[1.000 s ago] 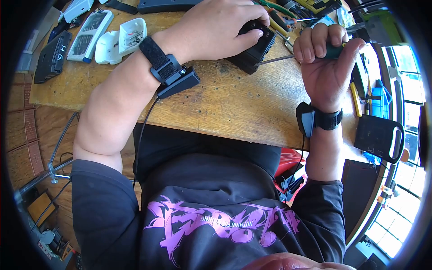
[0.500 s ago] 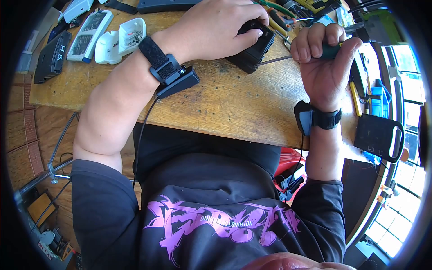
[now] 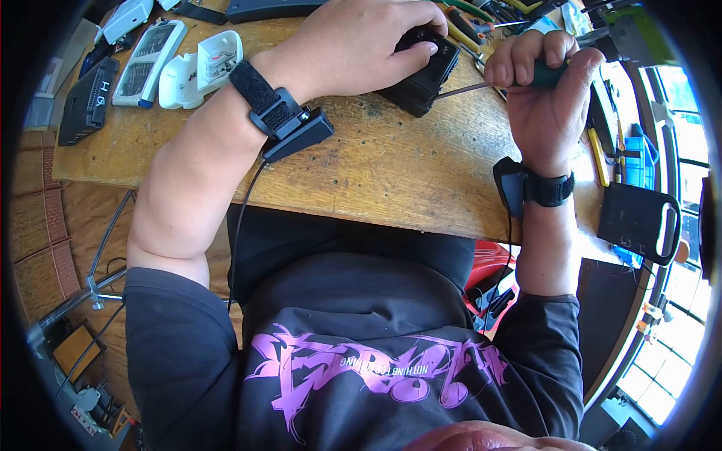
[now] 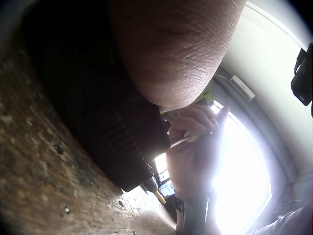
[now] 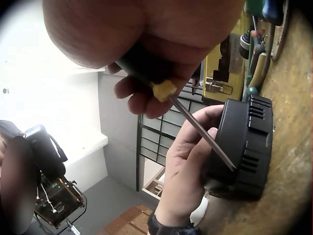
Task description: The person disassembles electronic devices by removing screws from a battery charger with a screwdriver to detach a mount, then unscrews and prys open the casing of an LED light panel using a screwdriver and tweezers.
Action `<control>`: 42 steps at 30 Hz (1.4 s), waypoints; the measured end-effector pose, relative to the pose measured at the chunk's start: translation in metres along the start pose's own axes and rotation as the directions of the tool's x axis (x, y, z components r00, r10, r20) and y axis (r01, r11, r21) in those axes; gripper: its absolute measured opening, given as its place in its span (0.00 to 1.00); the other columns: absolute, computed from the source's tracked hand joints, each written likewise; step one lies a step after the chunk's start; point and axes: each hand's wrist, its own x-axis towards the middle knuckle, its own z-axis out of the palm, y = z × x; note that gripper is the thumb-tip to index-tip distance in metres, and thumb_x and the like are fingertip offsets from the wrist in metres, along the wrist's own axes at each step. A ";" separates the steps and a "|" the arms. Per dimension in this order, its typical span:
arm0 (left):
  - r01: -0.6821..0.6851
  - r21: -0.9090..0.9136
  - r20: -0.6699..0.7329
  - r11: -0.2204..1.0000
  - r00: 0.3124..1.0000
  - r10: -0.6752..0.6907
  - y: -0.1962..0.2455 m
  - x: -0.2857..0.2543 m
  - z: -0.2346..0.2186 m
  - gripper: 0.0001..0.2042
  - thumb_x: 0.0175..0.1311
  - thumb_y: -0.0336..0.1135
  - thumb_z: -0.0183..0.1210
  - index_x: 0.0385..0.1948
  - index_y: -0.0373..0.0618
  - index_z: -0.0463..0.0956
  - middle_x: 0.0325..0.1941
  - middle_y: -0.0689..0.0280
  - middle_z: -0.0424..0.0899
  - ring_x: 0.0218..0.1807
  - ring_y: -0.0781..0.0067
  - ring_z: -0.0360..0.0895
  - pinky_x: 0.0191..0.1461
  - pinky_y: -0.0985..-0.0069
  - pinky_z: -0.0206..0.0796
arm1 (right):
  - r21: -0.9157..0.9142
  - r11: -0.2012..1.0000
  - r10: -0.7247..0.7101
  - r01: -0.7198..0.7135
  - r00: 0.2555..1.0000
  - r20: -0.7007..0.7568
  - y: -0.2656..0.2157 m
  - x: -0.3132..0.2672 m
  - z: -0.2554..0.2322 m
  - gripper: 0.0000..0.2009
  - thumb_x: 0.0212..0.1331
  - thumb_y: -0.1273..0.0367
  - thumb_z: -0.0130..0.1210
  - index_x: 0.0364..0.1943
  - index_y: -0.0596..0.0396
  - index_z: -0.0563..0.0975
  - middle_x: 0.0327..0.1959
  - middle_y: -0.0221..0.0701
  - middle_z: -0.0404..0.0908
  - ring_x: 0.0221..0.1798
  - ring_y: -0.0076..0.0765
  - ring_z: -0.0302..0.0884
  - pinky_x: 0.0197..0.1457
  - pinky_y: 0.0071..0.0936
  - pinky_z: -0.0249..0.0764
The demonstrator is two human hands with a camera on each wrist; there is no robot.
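My left hand [image 3: 368, 49] grips a black vented plastic case [image 3: 414, 98] on the wooden workbench, thumb across its top and fingers round the far side. In my right hand [image 3: 545, 120] is a screwdriver [image 5: 200, 129], its green and yellow handle wrapped by the fingers while the thumb lies along it. The shaft slants down to the case, and its tip is right at the slotted side of the case [image 5: 244, 142] in the right wrist view. From the left wrist, the case [image 4: 112, 132] is dark and my left hand covers part of it.
An open white box [image 3: 218, 64] of small parts and a bit set [image 3: 149, 64] lie left, beside a black marked case [image 3: 89, 101]. Pliers [image 3: 466, 28] and other tools crowd the back right. A black panel with a handle [image 3: 635, 225] sits at the right edge.
The screwdriver tip has shifted slightly up along the side of the black case. My right fingers have moved a little on the handle. My left hand keeps its grip on the case.
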 end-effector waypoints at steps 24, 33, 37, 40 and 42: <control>-0.027 0.031 0.008 0.999 1.000 0.027 -0.004 0.004 0.005 0.12 0.64 0.33 0.63 0.46 0.39 0.79 0.44 0.52 0.85 0.50 0.46 0.81 0.55 0.57 0.72 | -0.199 0.971 -0.172 0.133 0.965 -0.196 0.009 0.005 -0.015 0.20 0.82 0.51 0.39 0.39 0.53 0.68 0.27 0.34 0.76 0.31 0.34 0.78 0.37 0.31 0.78; 0.016 0.073 0.150 0.997 0.988 -0.026 0.017 0.016 -0.002 0.20 0.61 0.43 0.70 0.49 0.40 0.81 0.45 0.52 0.87 0.50 0.52 0.84 0.54 0.62 0.74 | -0.353 0.926 -0.301 0.138 0.833 -0.464 -0.006 0.011 -0.004 0.22 0.83 0.51 0.38 0.32 0.51 0.66 0.20 0.31 0.71 0.24 0.32 0.76 0.30 0.30 0.77; -0.147 0.197 0.205 0.969 0.973 0.106 0.006 0.012 0.005 0.47 0.29 0.53 0.85 0.61 0.52 0.77 0.61 0.59 0.82 0.65 0.50 0.76 0.71 0.57 0.64 | -0.335 0.921 -0.345 0.200 0.818 -0.460 -0.019 0.007 -0.002 0.23 0.81 0.48 0.40 0.32 0.51 0.67 0.21 0.31 0.72 0.24 0.32 0.76 0.30 0.30 0.77; -0.108 0.239 0.229 0.965 0.972 0.052 0.005 0.012 0.006 0.47 0.27 0.50 0.86 0.59 0.47 0.78 0.57 0.59 0.84 0.61 0.51 0.79 0.68 0.60 0.67 | -0.360 0.904 -0.387 0.230 0.798 -0.463 -0.014 0.006 -0.010 0.24 0.81 0.47 0.41 0.32 0.51 0.67 0.21 0.32 0.73 0.25 0.33 0.77 0.31 0.31 0.78; -0.112 0.241 0.234 0.964 0.971 0.054 0.004 0.013 0.006 0.47 0.27 0.50 0.86 0.59 0.47 0.78 0.56 0.59 0.84 0.61 0.51 0.79 0.68 0.60 0.67 | -0.367 0.894 -0.414 0.258 0.790 -0.452 -0.016 0.006 -0.012 0.24 0.81 0.47 0.41 0.32 0.51 0.67 0.21 0.33 0.74 0.25 0.34 0.78 0.31 0.32 0.79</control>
